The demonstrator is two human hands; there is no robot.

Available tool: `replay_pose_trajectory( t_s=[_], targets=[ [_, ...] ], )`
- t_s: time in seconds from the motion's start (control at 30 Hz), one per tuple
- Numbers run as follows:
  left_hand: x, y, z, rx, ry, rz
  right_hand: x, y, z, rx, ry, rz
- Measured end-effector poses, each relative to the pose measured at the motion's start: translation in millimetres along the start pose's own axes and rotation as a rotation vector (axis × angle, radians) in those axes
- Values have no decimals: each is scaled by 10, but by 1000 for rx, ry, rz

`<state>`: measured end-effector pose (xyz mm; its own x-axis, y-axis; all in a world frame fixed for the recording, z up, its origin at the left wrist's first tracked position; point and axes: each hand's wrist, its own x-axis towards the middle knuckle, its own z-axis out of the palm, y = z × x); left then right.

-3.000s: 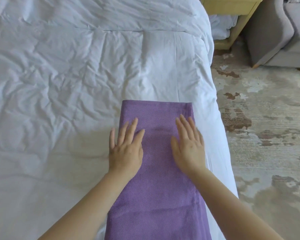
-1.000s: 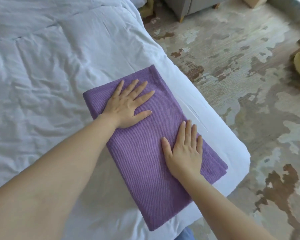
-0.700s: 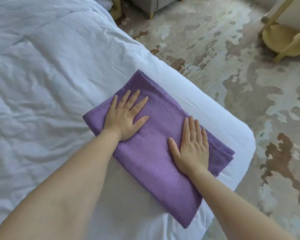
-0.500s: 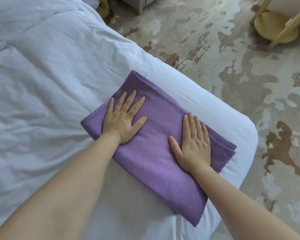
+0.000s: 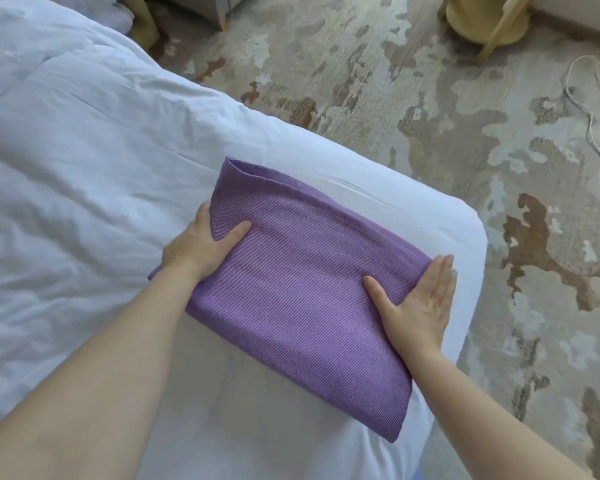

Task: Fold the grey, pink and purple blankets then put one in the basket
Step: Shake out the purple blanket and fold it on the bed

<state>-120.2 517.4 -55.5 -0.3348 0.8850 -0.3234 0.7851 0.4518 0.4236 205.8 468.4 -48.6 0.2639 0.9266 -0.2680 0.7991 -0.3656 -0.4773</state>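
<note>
The folded purple blanket (image 5: 305, 292) lies near the corner of the white bed (image 5: 84, 168). My left hand (image 5: 198, 245) grips its left edge, thumb on top and fingers tucked under the fabric. My right hand (image 5: 420, 299) is at its right end, thumb on top and fingers along the edge, which is lifted a little. No grey blanket, pink blanket or basket is in view.
A patterned beige and brown rug (image 5: 430, 116) covers the floor to the right of the bed. A yellow wooden stand (image 5: 485, 19) is at the top right, with a white cord (image 5: 589, 98) on the rug beside it. Grey furniture legs stand at the top left.
Both hands lay flat on top of the blanket before. They have slid out to its two ends and now take hold of the edges, and the far edge has lifted slightly.
</note>
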Motion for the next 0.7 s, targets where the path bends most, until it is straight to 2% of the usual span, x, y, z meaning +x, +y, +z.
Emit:
replay_pose_trajectory(
  t_s=[0.17, 0.37, 0.47, 0.57, 0.7],
  targets=[
    [42, -55, 95, -89, -38, -77, 17, 75, 119, 414, 5, 185],
    [134, -24, -42, -364, -218, -124, 130, 122, 112, 505, 12, 225],
    [84, 27, -110, -456, -222, -177, 198, 135, 14, 547, 17, 253],
    [-85, 59, -230, -548, -173, -257, 267, 111, -125, 526, 8, 187],
    [-523, 46, -454, -649, -124, -413, 431, -42, -395, 439, -61, 13]
  ],
)
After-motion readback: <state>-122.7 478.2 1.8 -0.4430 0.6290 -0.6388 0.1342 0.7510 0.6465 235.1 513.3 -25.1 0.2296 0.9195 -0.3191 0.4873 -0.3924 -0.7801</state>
